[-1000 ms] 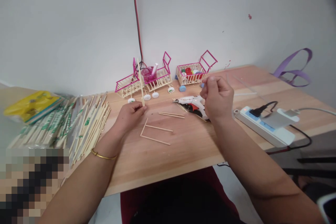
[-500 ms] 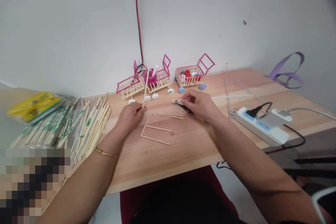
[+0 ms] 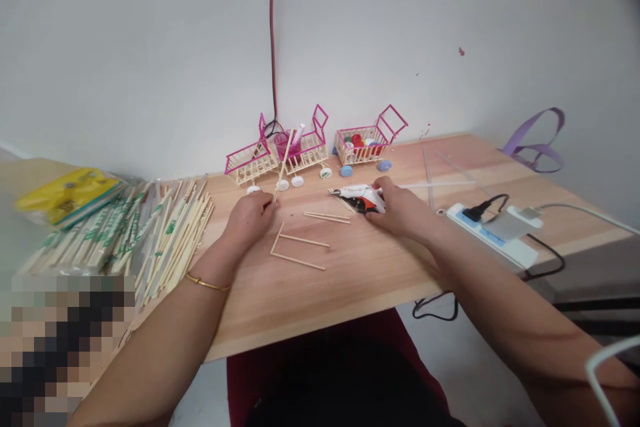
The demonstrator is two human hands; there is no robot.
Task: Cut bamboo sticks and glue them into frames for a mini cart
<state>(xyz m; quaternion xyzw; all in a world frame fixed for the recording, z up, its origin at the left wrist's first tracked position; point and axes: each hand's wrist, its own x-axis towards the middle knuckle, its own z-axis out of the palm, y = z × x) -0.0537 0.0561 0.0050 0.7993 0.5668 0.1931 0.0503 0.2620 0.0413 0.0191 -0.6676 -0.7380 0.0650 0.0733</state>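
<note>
My left hand (image 3: 253,215) is closed in a pinch on the lower end of a thin wooden stick (image 3: 284,163), which stands tilted upward. My right hand (image 3: 400,207) is at the rear of a white glue gun (image 3: 356,191), with fingers curled round its end. A black-and-orange handled tool (image 3: 357,203) lies against the gun; its exact kind is hard to make out. Between my hands, a pair of short sticks (image 3: 327,217) lies on the wooden table (image 3: 360,280). Nearer me, three sticks (image 3: 300,260) form an open-sided frame.
Small stick-built carts with pink trim (image 3: 250,160) stand along the wall; the right cart (image 3: 363,147) holds colourful pieces. Bundles of sticks (image 3: 173,240) and a yellow package (image 3: 70,200) lie on the left. A power strip (image 3: 493,237) with plugged-in cords sits at the right.
My right hand has moved right, from the front of the tools to the glue gun's rear, uncovering its white body. My left hand still holds the stick upright at a tilt.
</note>
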